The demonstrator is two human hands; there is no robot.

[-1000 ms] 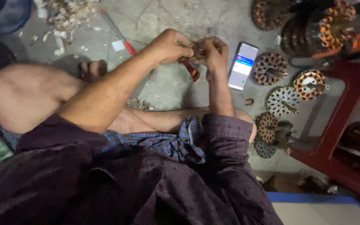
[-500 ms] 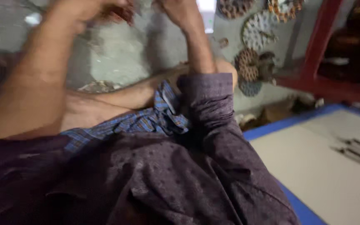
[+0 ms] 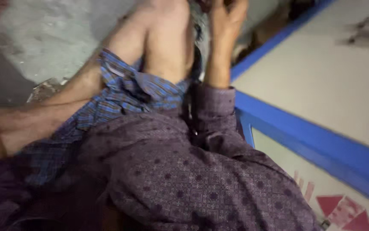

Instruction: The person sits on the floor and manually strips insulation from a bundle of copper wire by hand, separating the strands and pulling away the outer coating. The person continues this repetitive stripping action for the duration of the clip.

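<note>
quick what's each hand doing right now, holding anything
Left hand: out of view past the top edge, cannot be told.
Right hand: at the top edge, fingers curled near a dark blurred thing; whether it grips it cannot be told.

Pretty blurry, but there's grey concrete floor [image 3: 52, 38] on the left, a blue-edged white board [image 3: 321, 94] right, red triangles [image 3: 342, 211] near corner.

single head-worn view, close, looking steeply down over the person's own lap, tilted and motion-blurred
</note>
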